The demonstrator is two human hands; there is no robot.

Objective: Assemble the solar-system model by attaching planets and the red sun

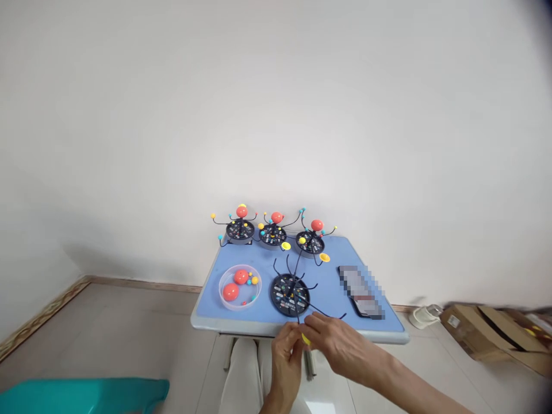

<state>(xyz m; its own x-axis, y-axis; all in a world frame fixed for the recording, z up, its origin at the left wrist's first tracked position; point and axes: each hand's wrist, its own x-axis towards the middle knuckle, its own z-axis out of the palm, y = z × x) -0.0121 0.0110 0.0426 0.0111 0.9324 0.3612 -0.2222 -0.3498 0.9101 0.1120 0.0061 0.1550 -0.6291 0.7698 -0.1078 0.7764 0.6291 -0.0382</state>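
Orrery (287, 302), table's (202, 315) near side | left hand (285, 353), right hand (330, 340) pinching yellow piece (306, 339) on one arm (297, 310) | I judge early stage: others bare, balls (231, 292) in left tub (241, 305) unfitted | far orreries (272, 236) look complete

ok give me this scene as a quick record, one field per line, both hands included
left hand: fingertips by the yellow piece; exact grip hidden
right hand: fingers closed on the yellow piece, partly covering it
nearest model: round black base with thin curved arms, one running to the hands
back row: three models with red centres and small coloured balls
dish: clear, round; two large red balls plus smaller ones
table: light blue top
floor, right: cardboard box
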